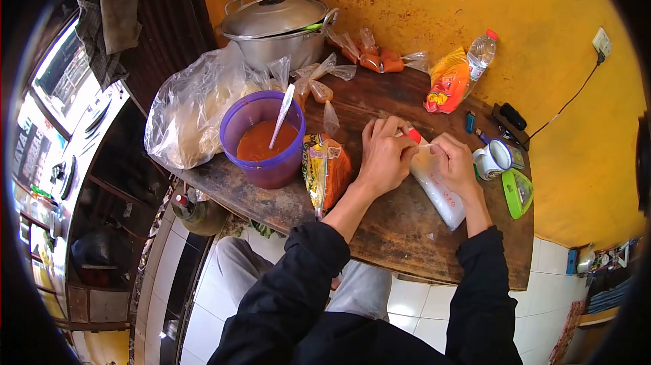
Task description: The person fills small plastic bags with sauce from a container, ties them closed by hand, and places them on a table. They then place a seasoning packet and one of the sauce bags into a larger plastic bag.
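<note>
Between my hands on the wooden table lies a long, flat pack of clear plastic bags (pixel 439 192) with red print. My left hand (pixel 386 156) bends over its upper left end, thumb and fingers pinched together at the plastic. My right hand (pixel 453 163) pinches the pack's upper edge from the other side, and a thin pale strip of plastic runs between the two. A small red patch shows behind my left fingers. Left of that hand stands a yellow-printed bag of orange sauce (pixel 324 169), next to a purple tub (pixel 263 173) of orange-red sauce with a spoon (pixel 282 117) in it.
A lidded metal pot (pixel 274 32), tied sauce bags (pixel 380 60) and a large clear bag (pixel 193 114) fill the back left. To the right are a plastic bottle (pixel 481 56), an orange packet (pixel 449 83), a white mug (pixel 491 159) and a green case (pixel 518 194).
</note>
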Action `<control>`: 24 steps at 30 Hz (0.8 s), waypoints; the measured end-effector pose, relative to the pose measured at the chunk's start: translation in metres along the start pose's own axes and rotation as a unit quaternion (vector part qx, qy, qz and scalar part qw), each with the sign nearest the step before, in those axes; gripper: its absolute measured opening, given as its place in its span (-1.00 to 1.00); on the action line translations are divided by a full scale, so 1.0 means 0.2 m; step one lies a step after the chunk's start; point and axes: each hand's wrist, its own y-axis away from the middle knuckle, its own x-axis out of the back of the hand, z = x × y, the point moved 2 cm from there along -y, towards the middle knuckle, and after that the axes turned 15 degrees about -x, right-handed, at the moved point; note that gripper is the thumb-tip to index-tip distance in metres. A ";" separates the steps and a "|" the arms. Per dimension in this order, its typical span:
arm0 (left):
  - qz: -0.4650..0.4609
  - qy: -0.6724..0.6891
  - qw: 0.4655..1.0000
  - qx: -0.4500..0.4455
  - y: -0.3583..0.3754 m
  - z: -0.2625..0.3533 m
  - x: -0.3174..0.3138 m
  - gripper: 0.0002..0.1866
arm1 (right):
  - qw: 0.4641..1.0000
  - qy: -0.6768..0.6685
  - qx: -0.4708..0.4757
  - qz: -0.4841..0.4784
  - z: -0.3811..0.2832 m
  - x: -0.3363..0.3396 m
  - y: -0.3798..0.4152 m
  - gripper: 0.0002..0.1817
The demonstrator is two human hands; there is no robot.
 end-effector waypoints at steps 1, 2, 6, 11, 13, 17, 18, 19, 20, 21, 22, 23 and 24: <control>0.007 0.007 1.000 -0.006 -0.01 0.01 0.01 -0.95 | 1.000 0.019 -0.002 0.019 0.00 0.01 0.00 -0.89; 0.008 0.009 1.000 -0.006 -0.01 -0.01 0.00 -0.95 | 1.000 0.021 -0.003 0.019 0.01 0.01 -0.01 -0.89; -0.063 0.337 0.932 0.117 0.00 -0.04 -0.05 -0.91 | 0.995 0.017 0.042 0.084 0.02 0.03 -0.01 -0.90; 0.008 0.629 0.738 0.247 0.02 -0.01 -0.08 -0.90 | 0.998 -0.053 0.033 0.015 0.10 -0.05 -0.02 -0.95; 0.044 0.666 0.704 0.244 0.02 -0.02 -0.10 -0.89 | 0.989 -0.129 0.067 -0.013 0.05 -0.09 0.03 -0.96; 0.196 0.675 0.652 0.285 0.00 -0.08 -0.10 -0.86 | 0.993 -0.116 -0.030 -0.022 -0.12 -0.19 0.03 -0.90; 0.220 0.636 0.679 0.293 0.00 -0.10 -0.10 -0.86 | 0.992 -0.123 -0.037 -0.012 -0.19 -0.20 0.03 -0.90; 0.241 0.597 0.704 0.299 0.00 -0.11 -0.09 -0.85 | 0.991 -0.126 -0.040 -0.013 -0.20 -0.20 0.03 -0.90; 0.238 0.557 0.728 0.321 0.00 -0.11 -0.08 -0.87 | 0.996 -0.084 -0.016 -0.006 -0.21 -0.20 0.02 -0.91; 0.235 0.556 0.729 0.323 0.00 -0.12 -0.09 -0.87 | 0.999 -0.041 0.008 0.001 -0.22 -0.20 0.02 -0.92; 0.228 0.489 0.781 0.314 0.00 -0.12 -0.09 -0.87 | 0.999 -0.044 0.022 0.019 -0.22 -0.20 0.01 -0.97; 0.221 0.418 0.828 0.302 -0.01 -0.13 -0.09 -0.88 | 0.999 -0.044 0.019 0.021 -0.21 -0.19 0.02 -0.97; 0.197 0.348 0.876 0.269 -0.01 -0.13 -0.07 -0.89 | 0.999 -0.029 0.035 0.030 -0.20 -0.19 0.02 -0.95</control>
